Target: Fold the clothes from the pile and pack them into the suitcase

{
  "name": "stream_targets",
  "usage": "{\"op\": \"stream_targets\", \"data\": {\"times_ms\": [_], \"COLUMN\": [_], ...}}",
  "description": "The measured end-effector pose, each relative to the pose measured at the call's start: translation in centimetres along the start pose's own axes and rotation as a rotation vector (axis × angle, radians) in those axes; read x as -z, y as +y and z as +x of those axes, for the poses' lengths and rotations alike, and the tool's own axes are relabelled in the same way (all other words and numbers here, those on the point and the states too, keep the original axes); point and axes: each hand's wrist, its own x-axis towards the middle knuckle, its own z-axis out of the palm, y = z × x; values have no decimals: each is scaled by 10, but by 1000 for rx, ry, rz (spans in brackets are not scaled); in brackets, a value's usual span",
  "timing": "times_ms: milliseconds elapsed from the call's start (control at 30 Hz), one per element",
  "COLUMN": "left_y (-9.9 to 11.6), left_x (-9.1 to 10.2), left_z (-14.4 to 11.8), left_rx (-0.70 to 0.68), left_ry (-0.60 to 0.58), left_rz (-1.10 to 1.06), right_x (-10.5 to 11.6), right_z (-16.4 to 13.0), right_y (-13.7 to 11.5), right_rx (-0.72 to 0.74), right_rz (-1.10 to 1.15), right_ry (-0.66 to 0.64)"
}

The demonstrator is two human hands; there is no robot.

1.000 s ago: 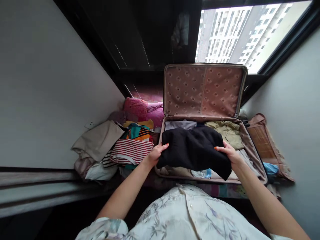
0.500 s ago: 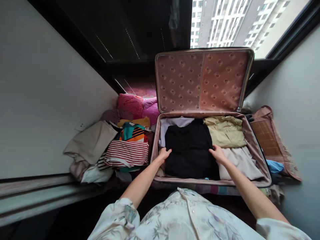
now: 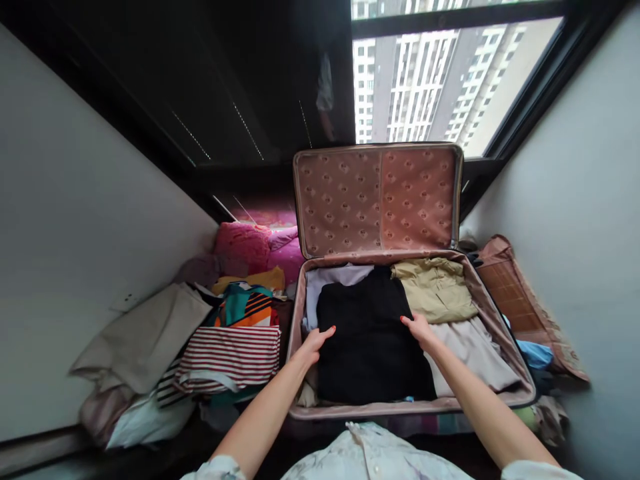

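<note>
A folded black garment lies in the open suitcase, which has a pink patterned lining. My left hand pinches the garment's left edge, thumb on top and fingers tucked out of sight. At its right edge my right hand grips it the same way. Behind and left of it a lavender cloth shows from under the black one. A khaki garment fills the suitcase's back right corner, and in front of that is a light beige garment.
Left of the suitcase lie piled clothes, with a red-and-white striped garment and grey-beige trousers. Pink bedding is behind them. The raised lid stands before the window. A brown mat and blue cloth lie at right.
The view has tilted up, so the suitcase sits lower and a little further left in it. Both hands stay at the sides of the black garment, slightly further back along its edges.
</note>
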Motion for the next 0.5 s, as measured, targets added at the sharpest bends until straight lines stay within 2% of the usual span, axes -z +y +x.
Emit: {"op": "stream_targets", "data": {"times_ms": [100, 200, 300, 400, 500], "left_y": [13, 32, 53, 74, 95], "left_x": [6, 12, 13, 7, -2], "left_z": [-16, -39, -58, -70, -79], "left_rx": [-62, -137, -187, -292, -455], "left_ry": [-37, -126, -171, -124, -4], "left_rz": [-32, -77, -109, -94, -81], "right_x": [14, 34, 52, 63, 70], "right_z": [-18, -34, -45, -53, -58], "right_y": [-14, -35, -63, -94, -123], "right_rx": [0, 48, 80, 165, 323], "right_rz": [125, 273, 293, 222, 101], "right_ry": [-86, -148, -79, 8, -24]}}
